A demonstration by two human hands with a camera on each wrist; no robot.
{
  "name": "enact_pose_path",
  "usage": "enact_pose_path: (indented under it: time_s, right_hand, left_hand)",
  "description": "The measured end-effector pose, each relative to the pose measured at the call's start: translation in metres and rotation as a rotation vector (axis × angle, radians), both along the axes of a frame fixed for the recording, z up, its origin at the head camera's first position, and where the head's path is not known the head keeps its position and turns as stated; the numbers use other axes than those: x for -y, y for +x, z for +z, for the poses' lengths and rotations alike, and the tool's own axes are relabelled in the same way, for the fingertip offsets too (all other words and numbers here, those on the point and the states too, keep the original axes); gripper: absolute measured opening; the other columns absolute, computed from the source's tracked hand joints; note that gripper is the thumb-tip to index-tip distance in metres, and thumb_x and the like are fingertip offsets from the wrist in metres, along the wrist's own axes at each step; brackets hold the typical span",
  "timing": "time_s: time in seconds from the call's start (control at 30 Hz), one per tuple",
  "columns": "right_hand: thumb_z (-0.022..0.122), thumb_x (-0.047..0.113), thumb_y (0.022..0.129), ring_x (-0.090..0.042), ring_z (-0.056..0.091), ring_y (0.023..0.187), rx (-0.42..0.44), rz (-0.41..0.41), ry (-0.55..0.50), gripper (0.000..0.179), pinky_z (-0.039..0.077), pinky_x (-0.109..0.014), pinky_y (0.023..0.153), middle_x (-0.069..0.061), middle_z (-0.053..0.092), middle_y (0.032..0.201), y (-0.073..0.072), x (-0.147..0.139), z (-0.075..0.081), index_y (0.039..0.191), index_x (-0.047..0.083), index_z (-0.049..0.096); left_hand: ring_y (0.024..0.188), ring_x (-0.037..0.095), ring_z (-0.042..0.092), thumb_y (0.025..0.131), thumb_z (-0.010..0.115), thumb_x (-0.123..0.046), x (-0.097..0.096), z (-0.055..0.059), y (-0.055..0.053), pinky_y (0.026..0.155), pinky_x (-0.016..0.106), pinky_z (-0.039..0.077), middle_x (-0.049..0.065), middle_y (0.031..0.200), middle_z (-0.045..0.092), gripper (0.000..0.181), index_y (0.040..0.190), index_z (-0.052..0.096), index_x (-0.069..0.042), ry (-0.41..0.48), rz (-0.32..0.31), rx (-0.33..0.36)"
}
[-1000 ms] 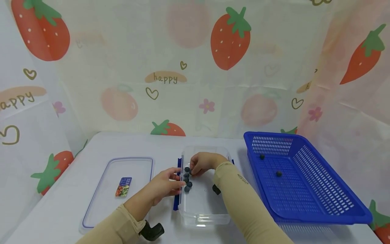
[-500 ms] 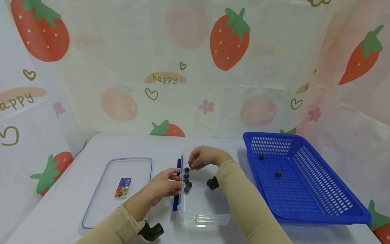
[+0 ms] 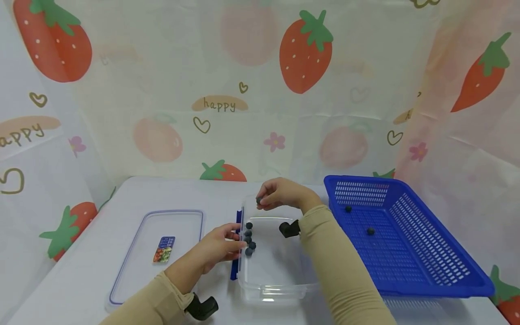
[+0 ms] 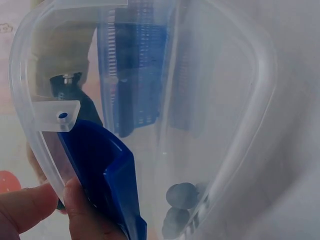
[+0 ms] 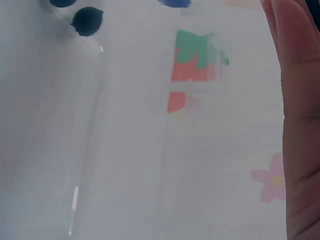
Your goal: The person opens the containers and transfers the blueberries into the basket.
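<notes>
A clear plastic box [image 3: 280, 289] with blue side latches [image 4: 120, 175] stands mid-table. Several blueberries [image 3: 249, 252] lie along its left inner wall; one blueberry [image 5: 88, 21] also shows in the right wrist view. My left hand [image 3: 219, 246] grips the box's left rim beside the latch, thumb and finger on either side of the wall. Above the far end of the box, my right hand [image 3: 286, 194] pinches a single blueberry [image 3: 259, 200] between thumb and fingertips. In the right wrist view only part of that hand's finger [image 5: 302, 100] appears.
To the right sits a blue perforated basket [image 3: 410, 289] with two blueberries [image 3: 370, 231] inside. A clear lid [image 3: 134, 271] with a blue seal and a printed label [image 3: 164, 249] lies on the left. A patterned cloth [image 3: 260, 67] hangs behind the white table [image 3: 178, 194].
My right hand has lifted up and away from the row inside the box, carrying one blueberry toward the far end. My left hand has kept its hold on the rim.
</notes>
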State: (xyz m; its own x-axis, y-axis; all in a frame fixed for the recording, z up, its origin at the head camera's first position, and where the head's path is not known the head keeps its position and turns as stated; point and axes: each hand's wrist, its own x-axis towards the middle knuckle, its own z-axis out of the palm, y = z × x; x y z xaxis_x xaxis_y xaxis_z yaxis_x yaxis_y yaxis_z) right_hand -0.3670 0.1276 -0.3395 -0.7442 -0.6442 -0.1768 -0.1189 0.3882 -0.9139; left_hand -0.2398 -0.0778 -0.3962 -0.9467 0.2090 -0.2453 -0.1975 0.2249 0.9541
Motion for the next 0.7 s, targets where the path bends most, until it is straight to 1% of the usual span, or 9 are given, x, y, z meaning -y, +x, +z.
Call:
enact_pose_path:
  time_s: [0.2, 0.4, 0.5, 0.6, 0.7]
  right_hand:
    - [0.063, 0.004, 0.084, -0.032, 0.063, 0.093, -0.039, -0.025, -0.032, 0.012, 0.052, -0.037, 0.082, -0.016, 0.066, 0.093, -0.001, -0.020, 0.016, 0.094, -0.001, 0.062]
    - [0.064, 0.004, 0.084, -0.027, 0.064, 0.093, -0.079, -0.063, -0.076, 0.013, 0.052, -0.037, 0.083, -0.012, 0.066, 0.092, -0.001, -0.056, 0.039, 0.095, -0.001, 0.059]
    - [0.064, 0.004, 0.084, -0.025, 0.064, 0.092, -0.102, -0.096, -0.067, 0.013, 0.052, -0.036, 0.083, -0.011, 0.066, 0.092, 0.001, -0.076, 0.048, 0.095, 0.000, 0.059]
    - [0.062, 0.005, 0.085, -0.024, 0.064, 0.091, -0.118, -0.129, -0.059, 0.013, 0.052, -0.035, 0.082, -0.011, 0.066, 0.093, 0.002, -0.096, 0.053, 0.097, 0.000, 0.058]
    - [0.060, 0.003, 0.086, -0.023, 0.064, 0.091, -0.124, -0.166, -0.066, 0.013, 0.052, -0.034, 0.082, -0.010, 0.065, 0.092, 0.003, -0.115, 0.055, 0.098, -0.002, 0.056]
  left_hand:
    - [0.084, 0.022, 0.059, 0.083, 0.067, -0.010, -0.001, 0.001, 0.001, 0.074, 0.031, 0.055, 0.015, 0.110, 0.047, 0.059, 0.135, 0.040, -0.008, 0.000, -0.003, -0.006]
    - [0.080, 0.020, 0.059, 0.083, 0.066, -0.010, -0.001, 0.001, 0.001, 0.074, 0.031, 0.055, 0.015, 0.111, 0.047, 0.059, 0.136, 0.039, -0.007, -0.005, -0.007, -0.008]
    - [0.079, 0.019, 0.059, 0.084, 0.066, -0.010, -0.001, 0.001, 0.000, 0.075, 0.031, 0.055, 0.015, 0.111, 0.047, 0.059, 0.136, 0.039, -0.007, -0.006, -0.009, -0.008]
    - [0.080, 0.020, 0.059, 0.083, 0.066, -0.010, 0.000, 0.001, 0.000, 0.074, 0.031, 0.055, 0.015, 0.111, 0.047, 0.059, 0.136, 0.039, -0.007, -0.006, -0.006, -0.005]
    - [0.082, 0.022, 0.059, 0.084, 0.066, -0.010, 0.000, 0.001, 0.001, 0.075, 0.031, 0.055, 0.015, 0.111, 0.047, 0.059, 0.136, 0.038, -0.007, -0.002, -0.004, -0.001]
